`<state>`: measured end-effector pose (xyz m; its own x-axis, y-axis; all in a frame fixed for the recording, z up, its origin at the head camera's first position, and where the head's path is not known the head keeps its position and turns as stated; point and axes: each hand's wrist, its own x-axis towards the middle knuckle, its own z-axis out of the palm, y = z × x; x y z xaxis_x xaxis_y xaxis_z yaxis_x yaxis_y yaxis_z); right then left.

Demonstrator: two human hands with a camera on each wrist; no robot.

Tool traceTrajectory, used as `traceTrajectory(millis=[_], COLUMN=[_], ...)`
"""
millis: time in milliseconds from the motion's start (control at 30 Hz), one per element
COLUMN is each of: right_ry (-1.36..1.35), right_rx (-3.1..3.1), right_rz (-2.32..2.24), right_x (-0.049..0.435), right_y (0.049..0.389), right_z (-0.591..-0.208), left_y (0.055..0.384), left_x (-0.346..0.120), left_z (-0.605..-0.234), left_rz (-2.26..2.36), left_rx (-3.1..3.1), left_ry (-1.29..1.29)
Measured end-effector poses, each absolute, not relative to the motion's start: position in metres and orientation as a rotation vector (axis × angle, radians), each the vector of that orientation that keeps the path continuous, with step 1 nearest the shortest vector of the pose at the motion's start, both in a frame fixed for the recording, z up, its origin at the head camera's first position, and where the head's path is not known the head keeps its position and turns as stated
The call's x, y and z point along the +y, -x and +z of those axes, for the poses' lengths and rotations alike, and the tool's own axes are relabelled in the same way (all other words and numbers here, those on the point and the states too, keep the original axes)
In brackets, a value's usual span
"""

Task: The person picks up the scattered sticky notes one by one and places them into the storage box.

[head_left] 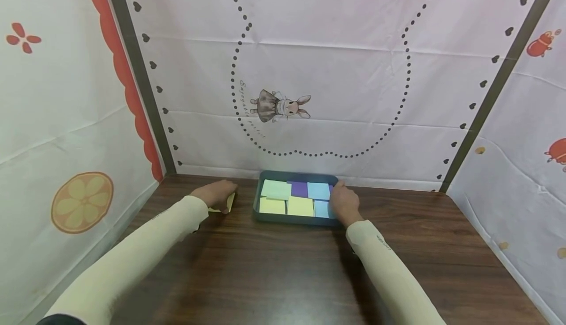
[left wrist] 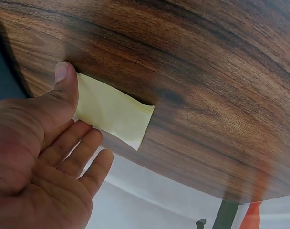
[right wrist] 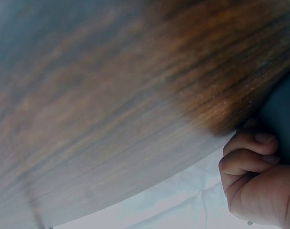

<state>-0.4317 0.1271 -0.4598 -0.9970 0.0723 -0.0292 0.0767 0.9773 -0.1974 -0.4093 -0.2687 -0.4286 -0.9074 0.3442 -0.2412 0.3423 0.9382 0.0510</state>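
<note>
My left hand (head_left: 216, 194) is at the far left of the table, beside the tray, and pinches a yellow sticky note (left wrist: 114, 107) by one edge between thumb and fingers. The note slants, slightly bent, close over the wood; whether its far end touches the table I cannot tell. A dark blue-green tray (head_left: 292, 220) holds several sticky notes: pale green (head_left: 276, 189), yellow (head_left: 300, 206), purple (head_left: 299, 189) and light blue (head_left: 318, 190). With curled fingers, my right hand (head_left: 345, 203) grips the tray's right end, hiding part of the rim and some notes there.
The dark wooden table (head_left: 274, 271) reaches back to a printed white cloth (head_left: 336, 89) hanging just behind the tray. More cloth (head_left: 40, 133) hangs along the left side, and another panel (head_left: 522, 167) along the right.
</note>
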Motion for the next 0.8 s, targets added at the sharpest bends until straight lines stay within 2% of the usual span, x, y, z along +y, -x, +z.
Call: traceTrajectory(millis=[167,300,633,800], right_ry=[-0.117,-0.11,-0.116,-0.108], right_rx=[3.105,3.108,3.099,3.1], right_rz=[-0.31,-0.316,-0.343,-0.329], right_x=[0.128,0.127,0.128,0.128], right_y=[0.434,0.434,0.434,0.434], right_z=[-0.461,-0.461,-0.462,-0.462], left_y=[0.46,0.475,0.458,0.416], left_x=[-0.295,-0.304,-0.301,-0.279], left_z=[-0.481,-0.497,-0.477,-0.429], left_rz=[0.013,0.042,0.042,0.109], left_rx=[2.885,2.891,2.931,2.923], left_ry=[-0.545,-0.534,-0.577,-0.564])
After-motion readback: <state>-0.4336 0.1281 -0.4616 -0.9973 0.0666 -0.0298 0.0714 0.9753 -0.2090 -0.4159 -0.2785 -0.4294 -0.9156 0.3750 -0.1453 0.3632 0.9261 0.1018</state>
